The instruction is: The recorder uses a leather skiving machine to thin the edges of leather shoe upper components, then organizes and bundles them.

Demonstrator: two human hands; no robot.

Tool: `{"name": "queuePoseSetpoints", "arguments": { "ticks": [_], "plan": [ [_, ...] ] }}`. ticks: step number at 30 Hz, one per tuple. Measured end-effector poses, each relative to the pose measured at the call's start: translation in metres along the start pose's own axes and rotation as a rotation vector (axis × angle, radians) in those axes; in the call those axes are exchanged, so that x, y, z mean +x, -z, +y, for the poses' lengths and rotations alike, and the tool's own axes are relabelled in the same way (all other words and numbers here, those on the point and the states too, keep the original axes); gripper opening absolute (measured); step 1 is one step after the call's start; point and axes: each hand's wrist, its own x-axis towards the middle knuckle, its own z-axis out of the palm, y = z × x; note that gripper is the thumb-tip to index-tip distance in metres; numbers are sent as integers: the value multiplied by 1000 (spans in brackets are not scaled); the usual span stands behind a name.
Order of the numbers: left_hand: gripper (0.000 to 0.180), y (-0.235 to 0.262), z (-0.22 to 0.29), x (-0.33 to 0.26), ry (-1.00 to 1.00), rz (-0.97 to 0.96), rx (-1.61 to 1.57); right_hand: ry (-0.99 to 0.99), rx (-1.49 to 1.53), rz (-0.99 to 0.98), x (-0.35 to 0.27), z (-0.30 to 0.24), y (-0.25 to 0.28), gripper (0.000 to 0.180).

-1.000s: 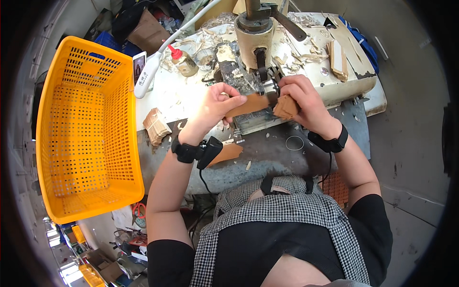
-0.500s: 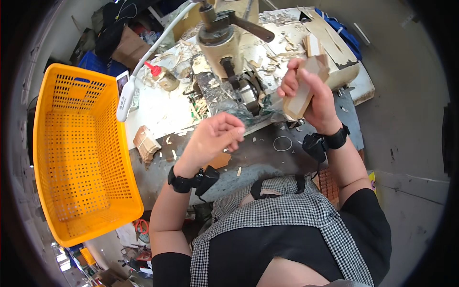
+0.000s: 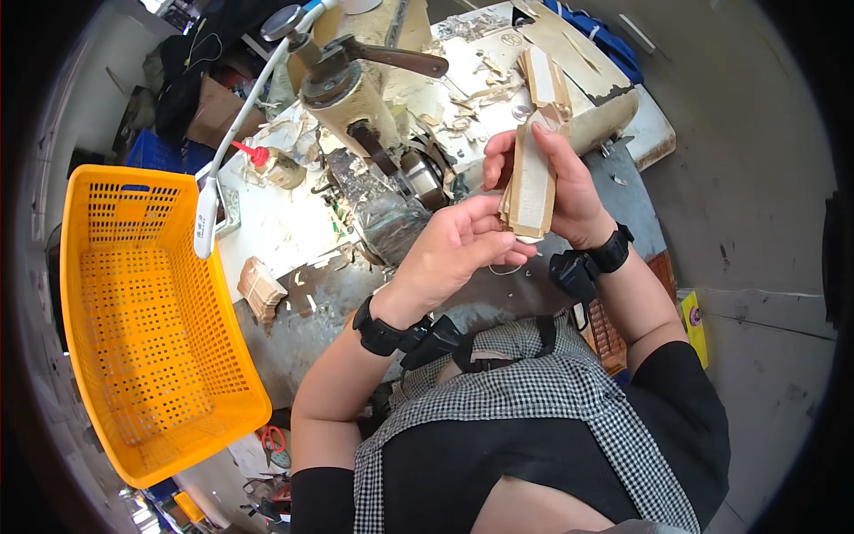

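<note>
— How do the hands stand?

— The right hand (image 3: 580,191) is wrapped around a stack of tan pieces (image 3: 532,191), its thumb laid along the pale top face. That stack is held up above the near part of the table (image 3: 267,214). The left hand (image 3: 455,251) is half curled, fingertips at the stack's lower end; I can't tell whether they pinch it or merely touch it.

— What might go wrong there?

— The lower edges look uneven, and I see no band around them. Should the right thumb ease off, pieces could slide askew or fall.

— And just past the hands?

— The machine (image 3: 351,102) stands close by, its metal wheel (image 3: 425,178) to the left of the stack. Whether it's turning, I can't tell. A fingertip straying against it would be the worst trouble.

— Farther out?

— A second stack (image 3: 541,78) lies beyond the held one; a careless knock could scatter it. Loose scraps (image 3: 480,96) litter the tabletop and might get caught between pieces. On the left, a banded bundle (image 3: 261,289) sits near the yellow basket (image 3: 209,294), and a swinging sleeve might tip the red-capped bottle (image 3: 283,171).
</note>
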Motion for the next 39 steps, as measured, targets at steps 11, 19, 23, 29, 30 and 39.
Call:
{"name": "queuePoseSetpoints", "arguments": {
  "ticks": [11,19,23,29,30,39],
  "plan": [
    [32,4,-7,-4,291,-71,279,12,1,68,-1,-3,2,51],
    [44,-1,-10,-5,105,-57,-45,-38,-621,185,-19,7,-15,41],
    [48,-3,-12,-6,116,-15,-40,135,-808,251,-17,9,-8,37],
    [36,5,-15,-17,90,74,129,312,-886,491,29,-59,26,35],
    [33,7,-16,-19,100,64,143,317,-957,504,40,-69,36,31],
    [22,23,-21,-56,60,203,157,440,-1735,788,67,-77,90,69]
  ]
}}
